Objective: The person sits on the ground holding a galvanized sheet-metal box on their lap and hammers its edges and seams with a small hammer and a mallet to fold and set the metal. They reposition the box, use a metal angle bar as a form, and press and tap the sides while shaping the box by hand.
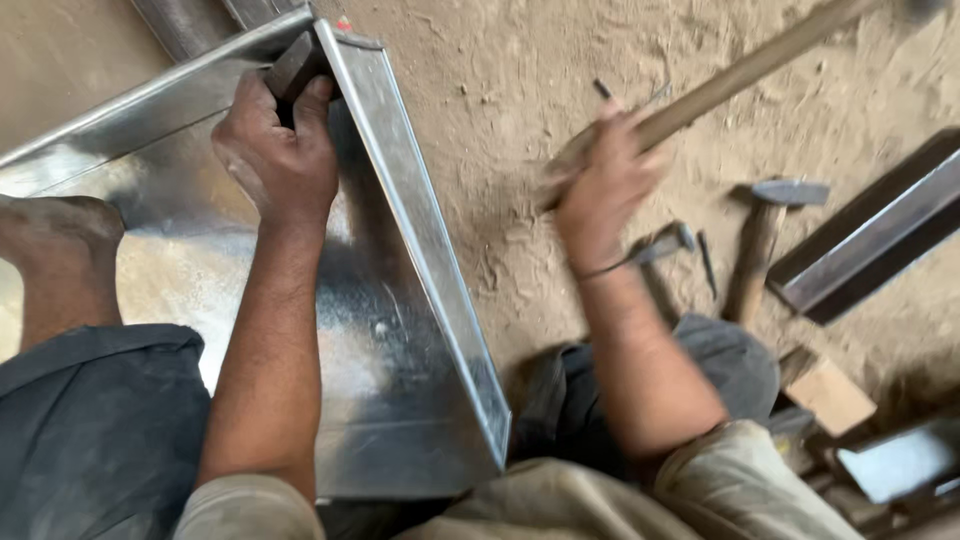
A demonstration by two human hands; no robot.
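Nearest to the camera were my own knees in dark trousers (95, 430), and between them lay the biggest thing, a galvanised sheet-metal piece (400, 400) with a folded-up rim along its right edge, resting on the sandy floor (500, 90). I judged that this sheet was light for its size but springy, with thin edges that could cut, so it was better to hold it at the folded corner, where it is stiffest. My left hand (280, 160) was there, at the far corner, with the fingers closed around a dark metal block (292, 68) pressed against the rim. My right hand (600, 185) was blurred, but its fingers were wrapped tight around the wooden handle of a raised hammer (740, 75); the head was out of view. A second hammer (765, 240) lay on the sand, near a steel channel (870, 235), and a small wooden block (830, 392) beside my right knee.
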